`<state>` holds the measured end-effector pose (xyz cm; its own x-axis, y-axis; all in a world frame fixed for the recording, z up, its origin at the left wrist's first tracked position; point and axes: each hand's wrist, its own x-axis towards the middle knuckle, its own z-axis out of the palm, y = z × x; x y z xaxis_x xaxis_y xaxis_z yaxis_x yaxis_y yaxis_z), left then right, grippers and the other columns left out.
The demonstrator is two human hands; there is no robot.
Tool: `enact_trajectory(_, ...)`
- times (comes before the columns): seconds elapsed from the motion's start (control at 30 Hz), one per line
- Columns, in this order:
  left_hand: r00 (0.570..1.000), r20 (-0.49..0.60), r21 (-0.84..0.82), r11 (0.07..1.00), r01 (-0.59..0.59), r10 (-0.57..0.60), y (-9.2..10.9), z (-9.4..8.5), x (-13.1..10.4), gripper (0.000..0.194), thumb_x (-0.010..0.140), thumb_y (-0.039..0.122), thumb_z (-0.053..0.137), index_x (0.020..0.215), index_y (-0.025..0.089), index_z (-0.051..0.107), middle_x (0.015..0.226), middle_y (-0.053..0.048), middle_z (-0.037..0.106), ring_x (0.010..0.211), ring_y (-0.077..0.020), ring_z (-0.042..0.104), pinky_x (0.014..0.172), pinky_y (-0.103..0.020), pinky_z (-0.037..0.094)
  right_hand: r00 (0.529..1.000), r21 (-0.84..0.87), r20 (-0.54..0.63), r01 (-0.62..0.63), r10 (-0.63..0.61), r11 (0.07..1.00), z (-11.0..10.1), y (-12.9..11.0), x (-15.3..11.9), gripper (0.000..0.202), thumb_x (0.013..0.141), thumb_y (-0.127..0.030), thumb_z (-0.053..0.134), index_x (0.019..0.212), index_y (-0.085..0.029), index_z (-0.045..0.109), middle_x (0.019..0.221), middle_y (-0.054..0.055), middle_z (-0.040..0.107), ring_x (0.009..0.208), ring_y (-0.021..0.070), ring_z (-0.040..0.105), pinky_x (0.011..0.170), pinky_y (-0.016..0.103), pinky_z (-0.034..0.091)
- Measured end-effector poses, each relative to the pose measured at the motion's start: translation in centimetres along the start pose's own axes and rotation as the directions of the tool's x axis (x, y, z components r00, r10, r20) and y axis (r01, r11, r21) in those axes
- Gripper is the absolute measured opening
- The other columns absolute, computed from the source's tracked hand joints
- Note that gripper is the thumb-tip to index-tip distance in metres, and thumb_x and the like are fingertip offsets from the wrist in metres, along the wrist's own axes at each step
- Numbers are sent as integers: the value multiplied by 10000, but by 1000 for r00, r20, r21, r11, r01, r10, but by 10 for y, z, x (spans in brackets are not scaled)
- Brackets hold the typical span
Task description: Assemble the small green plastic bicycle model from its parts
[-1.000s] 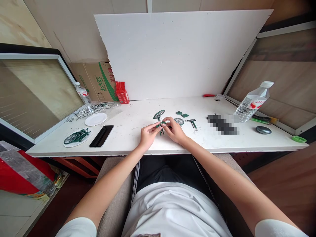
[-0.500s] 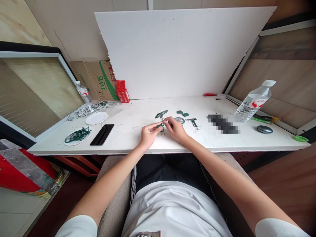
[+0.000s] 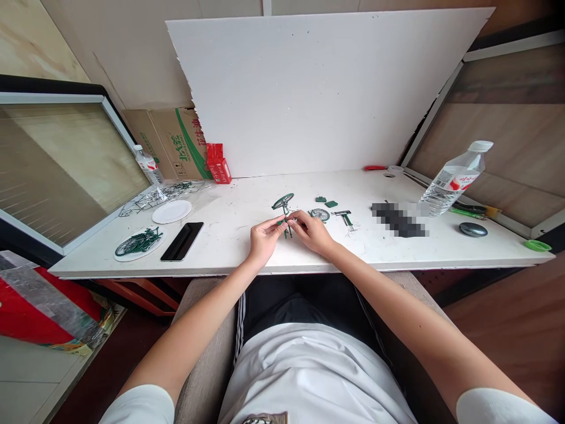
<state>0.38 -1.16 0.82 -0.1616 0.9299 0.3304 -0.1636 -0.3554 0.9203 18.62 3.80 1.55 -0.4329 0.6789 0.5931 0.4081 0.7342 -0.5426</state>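
Observation:
Above the front middle of the white table, a small green model bicycle part with a spoked wheel [image 3: 283, 201] is held between both hands. My left hand [image 3: 265, 238] pinches it from the left, and my right hand [image 3: 312, 231] pinches it from the right, with fingertips nearly meeting. Thin green rods stick out below the fingers, and what lies between the fingertips is hidden. Just beyond my right hand lie a loose spoked wheel [image 3: 319, 214], two small green blocks [image 3: 331, 204] and a green frame-like piece [image 3: 344, 218].
Left on the table [image 3: 229, 253] are a phone [image 3: 182, 241], a white plate [image 3: 172, 211], another plate piled with green parts [image 3: 140, 242] and black sprues [image 3: 152, 200]. To the right stand a water bottle [image 3: 457, 179], a dark oval object [image 3: 473, 229] and a green lid [image 3: 537, 246].
Both hands and the wheeled part have shifted slightly left, and the wheel is tilted a little more. My right fingers sit closer over the joint.

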Motion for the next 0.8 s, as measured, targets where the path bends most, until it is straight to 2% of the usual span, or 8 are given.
enact_trajectory(0.2,1000,-16,-40,999,25,-25,2,-1,1,454,784,396,931,1177,182,848,1227,-137,824,1183,-320,765,1165,-515,521,1000,-3,-8,17,-17,1000,1,1,-2,321,1095,-488,549,1248,-228,657,684,-38,580,573,157,512,625,282,366)
enact_trajectory(0.3,997,-24,-95,993,72,-75,2,-3,3,459,762,382,946,1164,185,849,1236,-137,820,1209,-317,746,1172,-505,500,999,-26,-21,26,-27,999,0,-2,-2,338,1083,-491,569,1265,-219,653,665,-47,556,558,151,491,618,281,356)
enact_trajectory(0.43,989,-9,-192,971,145,-149,2,-6,6,464,726,343,969,1147,189,848,1256,-130,813,1251,-308,711,1161,-476,489,998,-53,-43,48,-50,997,0,-6,-3,311,1082,-448,565,1254,-205,657,698,-28,619,554,140,492,608,278,342)
enact_trajectory(0.6,973,50,-296,927,230,-225,0,-10,10,501,705,335,986,1164,197,836,1240,-115,811,1135,-247,732,1072,-416,530,991,-81,-93,85,-93,993,0,-7,-3,289,1071,-423,588,1230,-207,696,723,-11,668,547,130,510,607,272,365)
enact_trajectory(0.8,963,87,-274,923,269,-255,-4,-14,12,511,771,332,948,1242,190,813,1191,-110,805,1026,-204,731,1013,-378,540,987,-130,-104,111,-125,985,1,-8,-3,309,1077,-453,558,1166,-208,724,752,16,713,542,135,544,597,276,401)
